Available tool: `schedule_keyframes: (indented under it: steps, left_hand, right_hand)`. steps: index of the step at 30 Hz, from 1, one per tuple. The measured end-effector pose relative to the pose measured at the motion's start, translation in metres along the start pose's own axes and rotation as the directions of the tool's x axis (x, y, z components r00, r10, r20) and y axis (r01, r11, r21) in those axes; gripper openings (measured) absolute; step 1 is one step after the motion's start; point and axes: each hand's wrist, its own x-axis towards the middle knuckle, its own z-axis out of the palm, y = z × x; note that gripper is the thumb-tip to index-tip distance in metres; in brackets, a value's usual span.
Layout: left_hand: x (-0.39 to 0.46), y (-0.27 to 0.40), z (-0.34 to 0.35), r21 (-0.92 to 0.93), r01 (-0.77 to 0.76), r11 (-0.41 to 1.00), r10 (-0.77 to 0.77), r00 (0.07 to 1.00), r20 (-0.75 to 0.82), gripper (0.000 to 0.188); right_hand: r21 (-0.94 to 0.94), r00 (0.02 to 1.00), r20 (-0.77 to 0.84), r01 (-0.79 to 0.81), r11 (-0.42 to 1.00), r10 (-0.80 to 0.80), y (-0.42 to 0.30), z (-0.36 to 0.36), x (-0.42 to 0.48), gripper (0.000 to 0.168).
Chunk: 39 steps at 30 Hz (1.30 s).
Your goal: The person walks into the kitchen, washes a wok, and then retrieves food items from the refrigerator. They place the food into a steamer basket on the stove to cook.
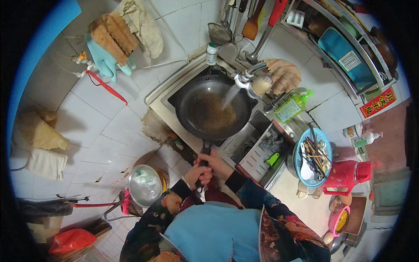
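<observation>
A dark wok (193, 113) sits over the sink, its long handle (206, 150) pointing back towards me. Water (230, 97) runs from a faucet (243, 80) with a filter body (262, 85) into the wok, and brownish liquid (217, 114) covers part of its bottom. My left hand (197, 175) is closed around the lower end of the handle. Just above it, my right hand (214, 163) grips the same handle nearer the wok. Both palms and parts of the handle are hidden by the fingers.
Right of the wok, a slotted steel tray (253, 160) holds a green peeler (272, 159) and a steel scrubber (271, 140). Dish soap (292, 106) stands behind it. A blue basket (330, 144) of utensils and a red thermos (343, 177) are farther right. A metal bin (132, 185) stands lower left.
</observation>
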Motion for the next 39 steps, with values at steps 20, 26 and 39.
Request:
schedule_keyframes:
  steps: [20, 26, 39]
  left_hand:
    - [-0.045, -0.005, 0.017, 0.109, -0.096, 0.989, 0.113, 0.981, -0.157, 0.015]
    - [0.007, 0.013, 0.020, 0.093, -0.102, 0.990, 0.111, 0.989, -0.096, 0.016]
    - [-0.050, -0.004, 0.034, 0.114, -0.070, 0.991, 0.090, 0.978, -0.186, 0.011]
  right_hand:
    - [0.111, 0.998, 0.031, -0.066, 0.992, 0.062, 0.024, 0.027, -0.009, 0.027]
    - [0.110, 1.000, -0.020, 0.013, 0.994, -0.010, 0.001, -0.007, 0.009, 0.022]
    - [0.094, 0.994, 0.098, -0.047, 0.994, 0.037, 0.025, 0.022, -0.012, 0.019]
